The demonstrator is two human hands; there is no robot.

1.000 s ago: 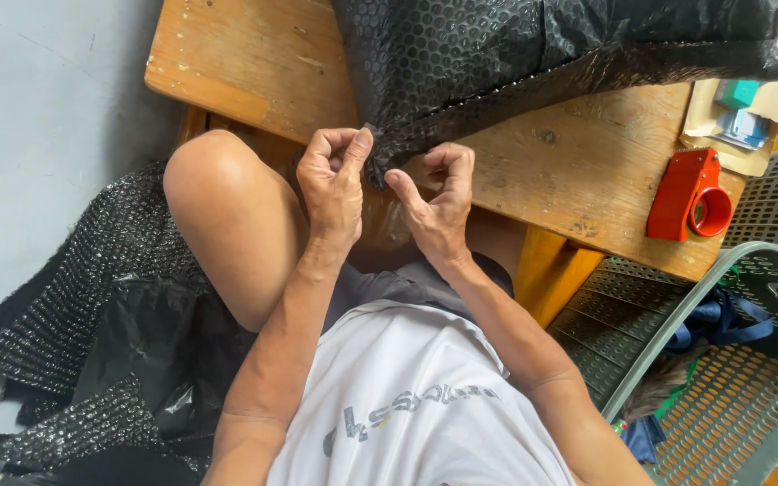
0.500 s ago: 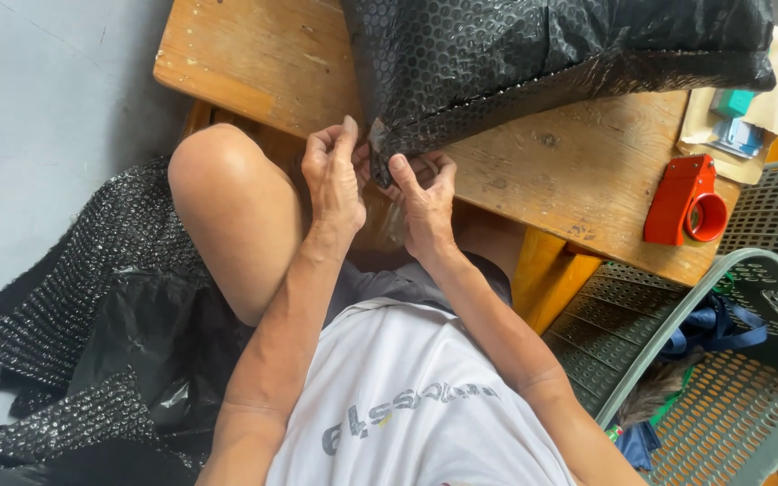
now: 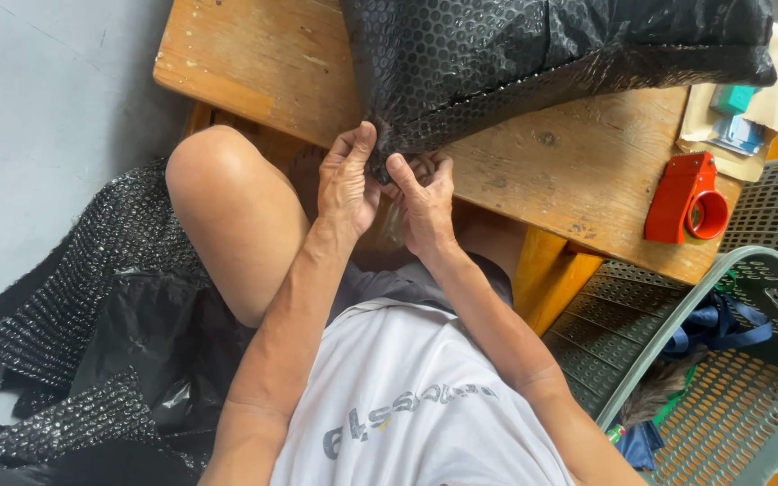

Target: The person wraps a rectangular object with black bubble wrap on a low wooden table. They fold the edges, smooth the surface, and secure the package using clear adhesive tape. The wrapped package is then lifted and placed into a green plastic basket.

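Fingertips of both hands (image 3: 389, 193) vanish under black bubble-wrap bundle (image 3: 533, 63), grip unclear.

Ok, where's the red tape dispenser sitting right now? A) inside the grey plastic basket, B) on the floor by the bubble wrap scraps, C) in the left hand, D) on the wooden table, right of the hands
D: the red tape dispenser rests on the wooden table, right of both hands, which pinch the black bubble-wrap package.
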